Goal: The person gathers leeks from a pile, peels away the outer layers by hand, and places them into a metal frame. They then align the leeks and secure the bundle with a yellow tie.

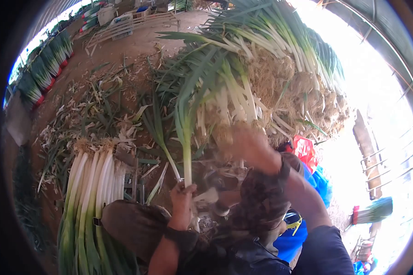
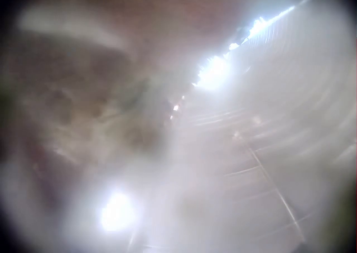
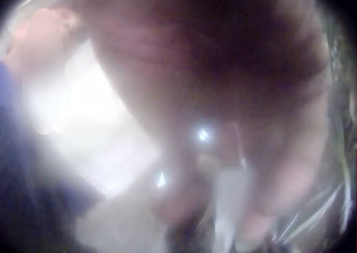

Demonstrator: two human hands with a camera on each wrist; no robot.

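Observation:
My left hand (image 1: 182, 201) grips a leek (image 1: 187, 160) low on its pale shaft, the green leaves fanning upward over the heap. A second, thinner leek (image 1: 170, 160) slants down to the same hand. My right hand (image 1: 252, 146), blurred, is at the root ends of the piled leeks (image 1: 236, 98). In the right wrist view a pale strip (image 3: 231, 203) shows between its thumb and fingers; I cannot tell whether they hold it. Blur and glare hide the left hand's work in the left wrist view.
Trimmed leeks (image 1: 89, 183) lie in a row beside my left knee. Leaf scraps (image 1: 101, 101) litter the ground. Rooty leeks (image 1: 293, 73) are heaped ahead, with a red bag (image 1: 306, 151) by my right knee. Red-banded bundles (image 1: 46, 68) stand far left; another bundle (image 1: 374, 211) lies right.

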